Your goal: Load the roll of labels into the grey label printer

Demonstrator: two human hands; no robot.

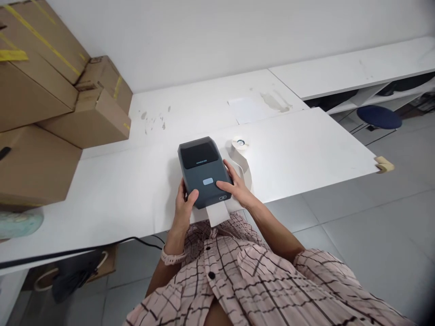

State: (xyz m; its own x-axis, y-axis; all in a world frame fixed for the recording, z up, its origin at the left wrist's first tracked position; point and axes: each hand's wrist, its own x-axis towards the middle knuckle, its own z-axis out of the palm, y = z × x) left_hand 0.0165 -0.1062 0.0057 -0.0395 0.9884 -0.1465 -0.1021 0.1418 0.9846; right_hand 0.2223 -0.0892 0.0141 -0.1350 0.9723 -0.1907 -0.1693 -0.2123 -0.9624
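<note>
A dark grey label printer (202, 171) sits near the front edge of a white table (306, 154). My left hand (184, 207) grips its front left corner, thumb on top. My right hand (237, 184) clasps its right side, thumb resting on the lid near the pale blue button (208, 181). A white paper strip (218, 213) hangs out of the printer's front slot. Behind my right hand a roll of white labels (240, 144) lies on the table, its strip curving toward the printer.
Several cardboard boxes (50, 104) are stacked at the table's left end. A black cable (102, 246) runs along the front edge. A white shelf unit (356, 68) and a blue stool (379, 117) stand at the right, over a grey tiled floor.
</note>
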